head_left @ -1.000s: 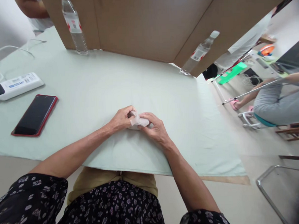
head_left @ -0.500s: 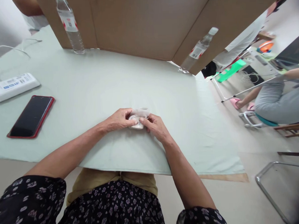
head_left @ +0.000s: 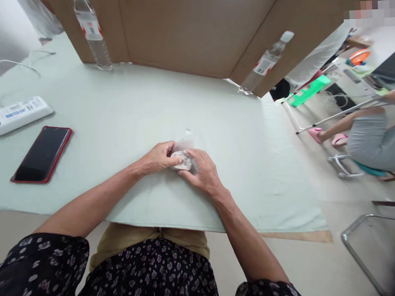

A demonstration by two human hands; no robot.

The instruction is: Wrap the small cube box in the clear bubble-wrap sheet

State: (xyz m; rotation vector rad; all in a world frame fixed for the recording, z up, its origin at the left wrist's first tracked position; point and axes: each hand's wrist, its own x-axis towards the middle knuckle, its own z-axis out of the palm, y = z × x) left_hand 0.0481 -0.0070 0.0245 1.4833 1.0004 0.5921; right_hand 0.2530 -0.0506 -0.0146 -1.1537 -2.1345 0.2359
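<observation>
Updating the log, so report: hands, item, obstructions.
Left hand gripping small pale item. Right hand at its right edge. Nothing visibly blocking; phone well off left.

The labels (head_left: 91,31) on both bottles (head_left: 98,50) (head_left: 266,63) and white device (head_left: 21,114) are illegible.

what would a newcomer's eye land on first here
Probably the big brown cardboard panel standing across the far side of the pale green cloth, with a clear bottle near each end. Next, near the cloth's front edge, the left hand and right hand hold a small whitish item. A red-edged phone stands out on the left.
</observation>
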